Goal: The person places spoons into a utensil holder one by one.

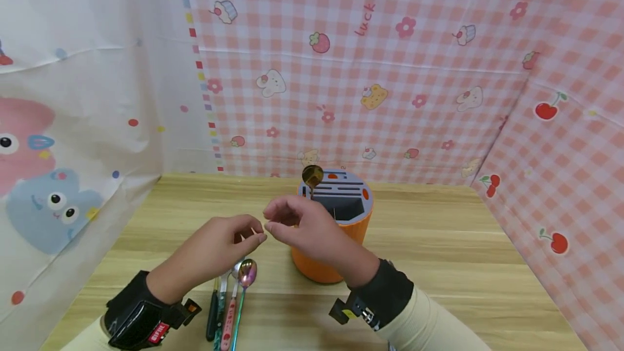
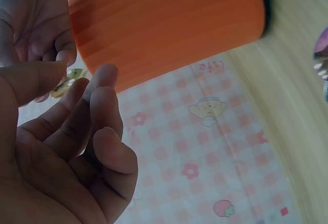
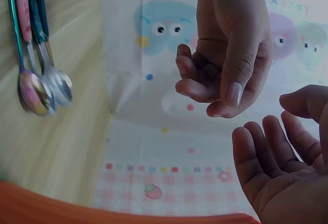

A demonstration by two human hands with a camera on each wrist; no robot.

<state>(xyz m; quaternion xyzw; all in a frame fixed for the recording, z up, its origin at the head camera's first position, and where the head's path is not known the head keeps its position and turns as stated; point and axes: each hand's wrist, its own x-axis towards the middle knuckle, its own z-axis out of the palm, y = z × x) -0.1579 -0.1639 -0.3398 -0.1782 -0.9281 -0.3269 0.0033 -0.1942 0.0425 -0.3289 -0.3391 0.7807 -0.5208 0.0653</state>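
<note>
The left hand [image 1: 224, 242] and right hand [image 1: 309, 226] look empty, fingers loosely bent; the iridescent spoon [image 1: 247, 277], at the left's five o'clock, seems light, stiff, slick, best pinched mid-handle

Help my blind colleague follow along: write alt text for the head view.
A person's left grip and right grip, seemingly empty, nearly meet in front of an orange holder on a wooden table. A gold-coloured utensil head shows at the holder's top; several utensils, including a rainbow-tinted spoon, lie nearer the viewer, left of the holder.
</note>
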